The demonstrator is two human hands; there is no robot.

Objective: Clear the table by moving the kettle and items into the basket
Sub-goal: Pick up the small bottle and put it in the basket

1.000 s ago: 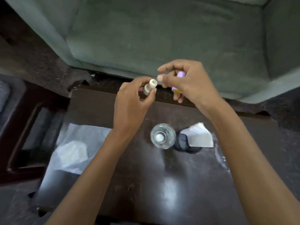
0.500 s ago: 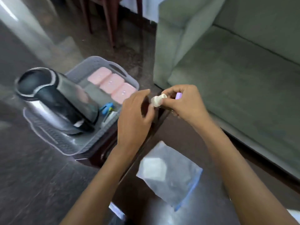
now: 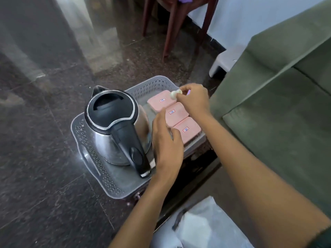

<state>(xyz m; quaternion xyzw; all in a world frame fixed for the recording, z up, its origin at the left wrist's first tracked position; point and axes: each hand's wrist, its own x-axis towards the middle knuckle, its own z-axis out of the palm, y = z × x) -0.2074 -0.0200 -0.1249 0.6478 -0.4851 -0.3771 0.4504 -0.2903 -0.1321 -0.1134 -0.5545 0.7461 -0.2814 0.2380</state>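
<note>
A grey perforated basket sits beside the dark table's left end. Inside it stands a steel kettle with a black lid and handle, and three pink lidded boxes lie in a row at its right side. My right hand hovers over the far pink box, pinching a small white bottle and a purple item that is mostly hidden in the fingers. My left hand is over the basket between kettle and boxes, fingers apart, holding nothing.
A clear plastic bag lies on the dark table at the bottom. A green sofa runs along the right. Wooden chair legs and a white stool stand on the glossy dark floor beyond the basket.
My view swung left from the table to the basket. Both hands moved over the basket; the white bottle passed from my left hand to my right, and my left hand is now free.
</note>
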